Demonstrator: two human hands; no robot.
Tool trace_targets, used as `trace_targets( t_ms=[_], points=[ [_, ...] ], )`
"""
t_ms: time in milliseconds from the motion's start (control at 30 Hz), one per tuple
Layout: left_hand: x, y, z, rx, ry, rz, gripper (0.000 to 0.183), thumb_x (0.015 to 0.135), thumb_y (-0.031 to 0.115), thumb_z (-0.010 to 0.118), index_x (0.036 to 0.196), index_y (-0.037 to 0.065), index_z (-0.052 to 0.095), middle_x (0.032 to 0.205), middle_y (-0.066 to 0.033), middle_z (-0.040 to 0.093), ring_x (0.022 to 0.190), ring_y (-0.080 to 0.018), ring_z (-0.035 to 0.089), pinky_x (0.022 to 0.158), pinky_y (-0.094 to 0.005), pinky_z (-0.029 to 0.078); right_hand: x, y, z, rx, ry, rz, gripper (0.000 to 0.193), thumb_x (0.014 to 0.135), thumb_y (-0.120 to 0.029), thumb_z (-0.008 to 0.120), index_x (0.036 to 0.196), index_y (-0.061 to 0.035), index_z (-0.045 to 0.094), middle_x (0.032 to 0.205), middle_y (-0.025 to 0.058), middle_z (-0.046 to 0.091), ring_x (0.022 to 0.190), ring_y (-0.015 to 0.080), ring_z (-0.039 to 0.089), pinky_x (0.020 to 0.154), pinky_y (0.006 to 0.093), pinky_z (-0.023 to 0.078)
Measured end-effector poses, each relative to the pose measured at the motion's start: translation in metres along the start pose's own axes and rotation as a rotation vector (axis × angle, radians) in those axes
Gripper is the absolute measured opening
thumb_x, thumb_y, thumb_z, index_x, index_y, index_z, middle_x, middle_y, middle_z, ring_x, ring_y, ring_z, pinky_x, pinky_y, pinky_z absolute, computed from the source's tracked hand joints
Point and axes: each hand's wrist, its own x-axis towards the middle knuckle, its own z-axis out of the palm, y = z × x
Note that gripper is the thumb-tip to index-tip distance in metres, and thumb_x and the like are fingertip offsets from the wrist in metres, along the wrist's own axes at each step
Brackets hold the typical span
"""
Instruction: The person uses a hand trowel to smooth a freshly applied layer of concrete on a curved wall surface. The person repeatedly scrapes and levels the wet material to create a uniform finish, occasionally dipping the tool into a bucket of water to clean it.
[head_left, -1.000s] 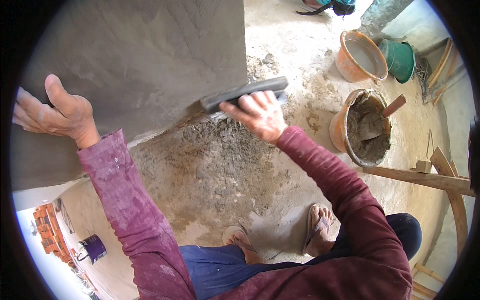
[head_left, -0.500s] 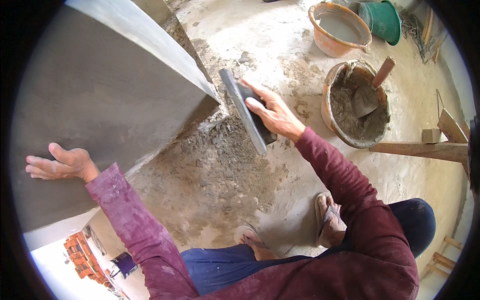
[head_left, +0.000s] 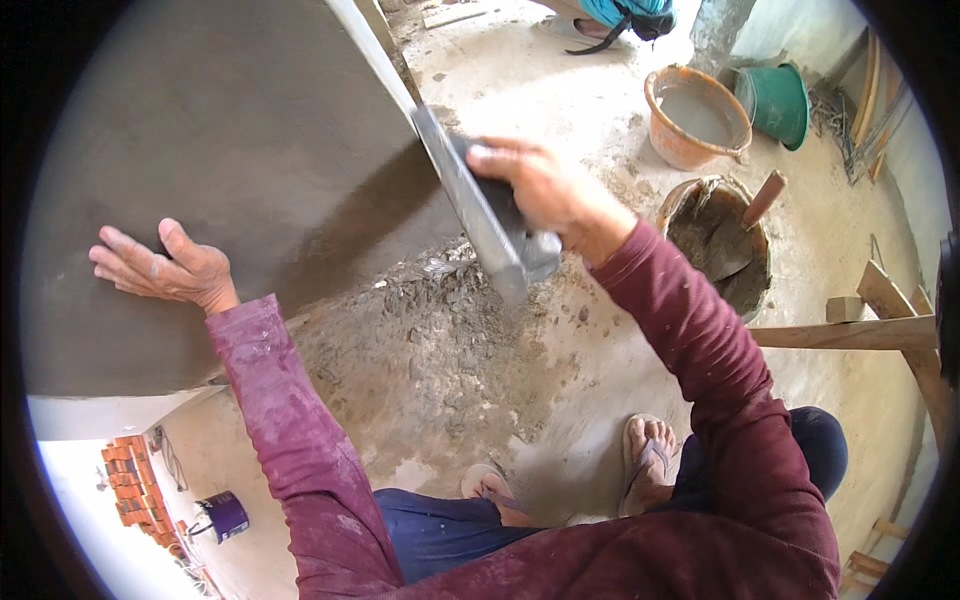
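Fingers spread, my left hand is against or just in front of the smooth grey plastered wall; exact contact cannot be told. My right hand is wrapped round the handle of a long plastering float. Its thin flat blade stands on edge along the wall's right-hand corner, upper end by the pale edge strip. Motion smears the float's lower end. On the floor beneath lies a rough patch of fallen wet mortar.
At right stands a mortar bucket with a wooden-handled trowel in it. Behind are an orange basin of cloudy water and a tipped green bucket. A timber beam juts in. Bricks and a dark purple bucket sit lower left.
My right hand has brought the float up to the wall's corner. The view has shifted, and blue material beside a foot now shows at the top. My left hand stays open by the wall.
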Motion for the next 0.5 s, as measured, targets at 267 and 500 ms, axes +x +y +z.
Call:
trace_targets(
  t_ms=[267,500],
  points=[
    [-0.007,0.015,0.007,-0.041,0.006,-0.099,0.075,0.093,0.051,0.052,0.154,0.008,0.046,0.166,-0.0225,0.029,0.154,-0.0454,0.020,0.123,-0.0608,0.013,0.000,-0.060,-0.057,-0.325,0.212,-0.597,0.029,0.105,-0.019,0.054,0.120,0.0024,0.067,0.111,0.0131,0.073,0.100,0.0237,0.069,0.091,0.0353,0.055],
    [-0.012,0.014,0.014,-0.074,0.001,-0.101,0.075,0.094,0.051,0.052,0.156,0.009,0.045,0.167,-0.0189,0.028,0.157,-0.0389,0.017,0.125,-0.0551,0.008,0.016,0.043,-0.038,0.077,0.168,-0.078,0.054,0.103,-0.026,0.061,0.148,0.0015,0.049,0.122,0.0147,0.067,0.103,0.0189,0.065,0.097,0.0324,0.051]
  ],
)
